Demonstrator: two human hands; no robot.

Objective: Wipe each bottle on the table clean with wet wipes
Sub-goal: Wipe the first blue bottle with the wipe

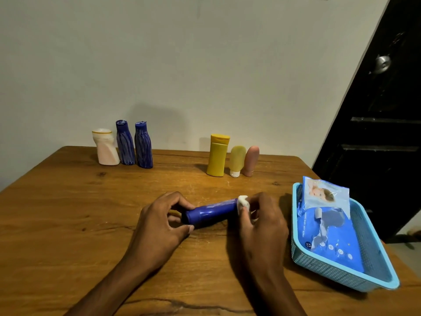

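Left hand (159, 221) grips cap end of blue bottle (211, 212), held sideways just over table (68, 213) center. Right hand (262, 221) pinches white wipe (242, 201) against bottle's other end. Wipes pack (328, 224) in basket (337, 275) at right.

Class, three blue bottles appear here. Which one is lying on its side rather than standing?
The blue bottle held between the left hand and right hand; the other two stand upright at the table's far edge.
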